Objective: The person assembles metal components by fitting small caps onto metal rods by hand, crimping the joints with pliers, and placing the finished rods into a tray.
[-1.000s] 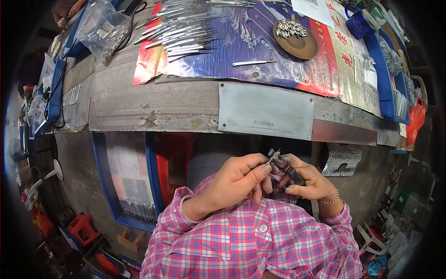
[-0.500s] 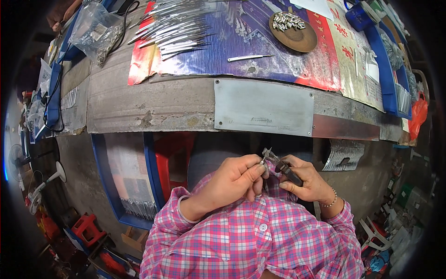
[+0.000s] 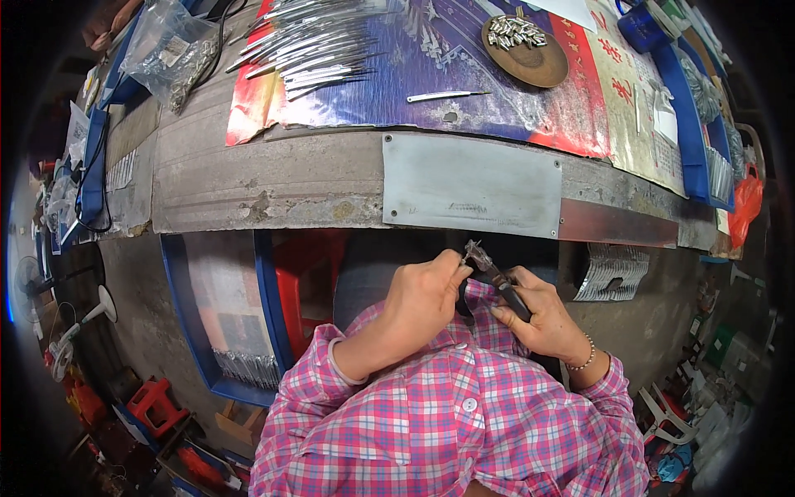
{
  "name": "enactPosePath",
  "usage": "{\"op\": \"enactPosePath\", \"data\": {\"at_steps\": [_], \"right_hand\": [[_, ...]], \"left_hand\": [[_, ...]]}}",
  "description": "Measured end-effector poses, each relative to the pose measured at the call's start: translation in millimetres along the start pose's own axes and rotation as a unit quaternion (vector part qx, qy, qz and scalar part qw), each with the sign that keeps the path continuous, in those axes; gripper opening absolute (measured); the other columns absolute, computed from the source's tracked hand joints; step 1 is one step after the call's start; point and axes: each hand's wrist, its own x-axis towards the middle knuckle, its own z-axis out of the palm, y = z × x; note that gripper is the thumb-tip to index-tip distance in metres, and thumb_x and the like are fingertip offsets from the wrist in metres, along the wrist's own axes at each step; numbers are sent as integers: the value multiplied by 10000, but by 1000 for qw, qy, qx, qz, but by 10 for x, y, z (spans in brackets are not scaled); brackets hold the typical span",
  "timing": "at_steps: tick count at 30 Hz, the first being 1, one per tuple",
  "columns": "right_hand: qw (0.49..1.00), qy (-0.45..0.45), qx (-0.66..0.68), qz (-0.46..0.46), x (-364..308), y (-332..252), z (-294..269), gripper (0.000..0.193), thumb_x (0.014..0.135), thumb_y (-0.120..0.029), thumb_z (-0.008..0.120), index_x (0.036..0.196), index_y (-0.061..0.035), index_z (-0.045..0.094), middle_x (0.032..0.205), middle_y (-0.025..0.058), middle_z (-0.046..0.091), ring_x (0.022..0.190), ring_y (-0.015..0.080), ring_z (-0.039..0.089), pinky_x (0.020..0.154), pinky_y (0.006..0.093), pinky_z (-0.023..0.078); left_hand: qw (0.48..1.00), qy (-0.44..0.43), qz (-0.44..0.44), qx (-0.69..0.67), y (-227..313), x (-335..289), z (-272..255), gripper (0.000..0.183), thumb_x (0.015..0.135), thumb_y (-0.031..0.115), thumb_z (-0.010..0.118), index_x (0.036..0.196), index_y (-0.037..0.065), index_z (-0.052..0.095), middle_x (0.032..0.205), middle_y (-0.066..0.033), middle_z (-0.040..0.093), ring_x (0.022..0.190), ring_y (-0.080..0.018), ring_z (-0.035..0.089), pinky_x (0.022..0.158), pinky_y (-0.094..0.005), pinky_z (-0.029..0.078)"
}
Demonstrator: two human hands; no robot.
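Note:
My right hand (image 3: pixel 542 319) is closed round the dark handles of a pair of pliers (image 3: pixel 512 296). The metal jaws point up and left, towards my other hand. My left hand (image 3: pixel 422 298) is closed in a pinch beside the jaws. A small metallic bit shows at its fingertips, too small to name. On the bench ahead lies one slim silver strip with a dark pointed end (image 3: pixel 447 96). Left of it is a heap of similar strips (image 3: pixel 327 50). A round brown dish (image 3: pixel 542 73) holds short silver metal pieces (image 3: pixel 515 33).
A pale metal plate (image 3: pixel 472 182) is fixed on the bench's front edge (image 3: pixel 273 195), just beyond my hands. Left below stands a blue tray (image 3: pixel 269 331) with metal strips, beside a red stool (image 3: pixel 302 273). Bundled strips (image 3: pixel 613 273) sit at the right. A plastic bag (image 3: pixel 170 54) lies far left.
My left hand has turned and risen slightly, its fingers now curled more tightly by the jaws. The pliers have moved a little up, still in my right hand.

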Motion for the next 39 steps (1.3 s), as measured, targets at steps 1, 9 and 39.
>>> {"op": "enactPosePath", "data": {"at_steps": [1,9,39], "right_hand": [[1000,-7,12,10,2,5,-9,210,785,-155,658,866,33,610,905,168,547,752,321,560,660,362,447],[996,-47,63,-46,-44,41,-53,227,779,-164,669,859,37,603,885,170,534,739,315,549,650,355,442],[826,340,-432,126,1267,473,-1738,379,784,-316,645,920,24,547,968,246,533,908,396,529,808,458,419]], "left_hand": [[1000,0,-1,0,-5,11,-53,145,925,103,467,884,-6,553,597,-70,587,518,-143,603,460,-273,454],[764,-219,-222,-564,67,-163,-198,250,978,210,377,948,3,513,592,-14,493,476,-66,444,454,-212,353],[852,-132,-123,-491,262,-148,-292,253,978,234,372,1130,34,406,732,-49,539,553,-63,468,522,-185,390]]}}
